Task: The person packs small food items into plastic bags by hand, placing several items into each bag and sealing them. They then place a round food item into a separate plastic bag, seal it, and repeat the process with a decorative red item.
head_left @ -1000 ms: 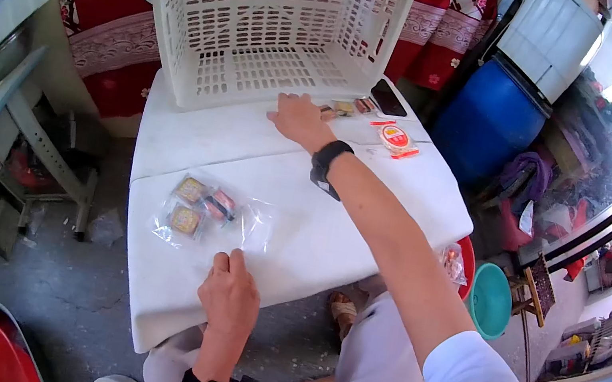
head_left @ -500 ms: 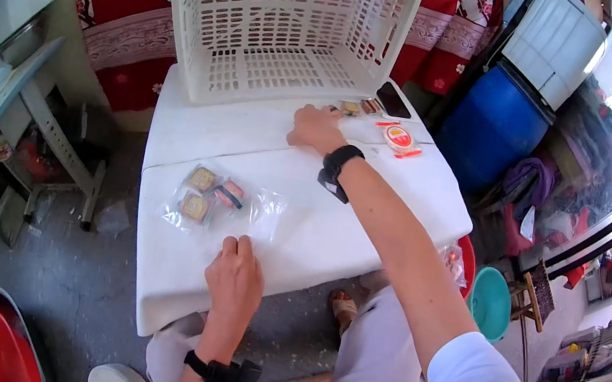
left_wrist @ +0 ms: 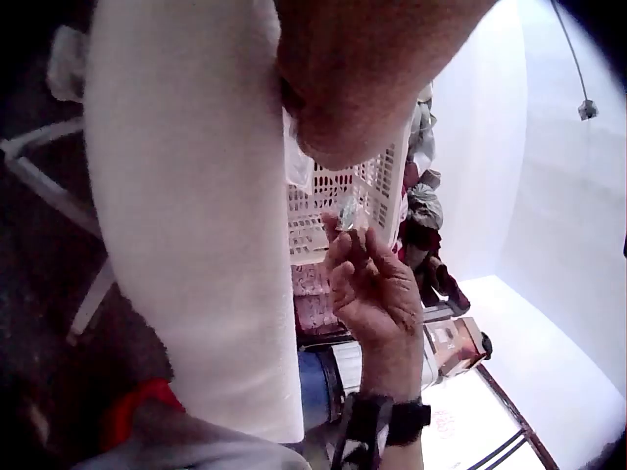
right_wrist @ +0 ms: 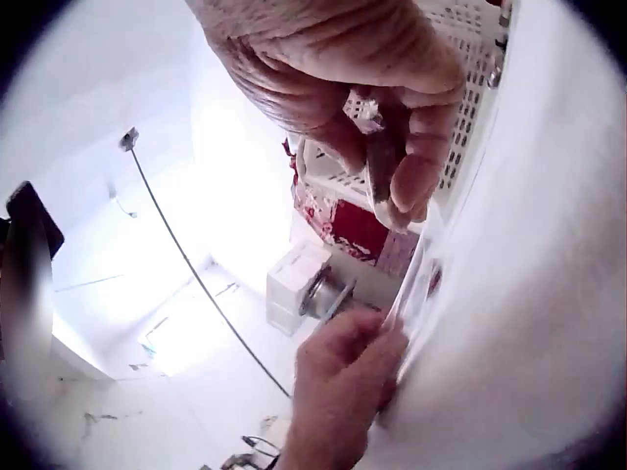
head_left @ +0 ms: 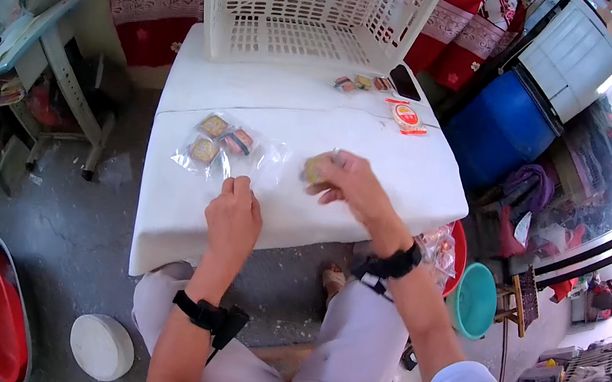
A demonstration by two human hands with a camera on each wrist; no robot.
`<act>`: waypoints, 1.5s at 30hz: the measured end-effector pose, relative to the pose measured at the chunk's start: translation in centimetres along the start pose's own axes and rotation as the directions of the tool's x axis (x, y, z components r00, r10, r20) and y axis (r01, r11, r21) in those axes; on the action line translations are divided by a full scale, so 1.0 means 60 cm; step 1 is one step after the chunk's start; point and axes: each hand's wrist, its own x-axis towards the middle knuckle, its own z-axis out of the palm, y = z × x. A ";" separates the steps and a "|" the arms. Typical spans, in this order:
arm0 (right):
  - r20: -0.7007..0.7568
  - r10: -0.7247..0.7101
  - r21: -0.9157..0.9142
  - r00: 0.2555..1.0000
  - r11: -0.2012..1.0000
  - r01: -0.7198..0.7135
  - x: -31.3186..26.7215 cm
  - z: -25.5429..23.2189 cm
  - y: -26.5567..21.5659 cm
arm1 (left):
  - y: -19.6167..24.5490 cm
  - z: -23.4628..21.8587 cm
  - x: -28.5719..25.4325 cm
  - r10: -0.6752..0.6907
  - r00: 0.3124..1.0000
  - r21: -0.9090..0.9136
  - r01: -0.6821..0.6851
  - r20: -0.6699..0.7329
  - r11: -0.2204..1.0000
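In the head view my left hand (head_left: 235, 212) pinches the near edge of a clear plastic bag (head_left: 272, 159) lying on the white-covered table. Inside the bag sit two yellowish wrapped snacks (head_left: 204, 150) and a pink one with a dark band (head_left: 237, 141). To the right of the bag, above the cloth, my right hand (head_left: 355, 187) holds another small yellowish wrapped snack (head_left: 316, 168) between thumb and fingers. The right wrist view shows this snack edge-on (right_wrist: 380, 166) in its shiny wrapper, with the left hand (right_wrist: 343, 382) at the plastic below.
A white slatted plastic basket (head_left: 306, 45) stands on its side at the table's far edge. Near it lie small wrapped snacks (head_left: 362, 82), a black phone (head_left: 405, 82) and a round red-and-white packet (head_left: 406, 117). Basins (head_left: 475, 300) and a blue barrel (head_left: 503, 127) are on the right.
My right hand has come back from the far side of the table toward the bag, bringing a small wrapped snack. My left hand stays by the bag's near edge.
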 end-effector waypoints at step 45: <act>-0.140 -0.081 0.156 0.987 0.982 0.102 0.068 0.185 0.045 | -0.003 -0.019 -0.002 0.000 0.996 -0.106 -0.009 -0.088 0.994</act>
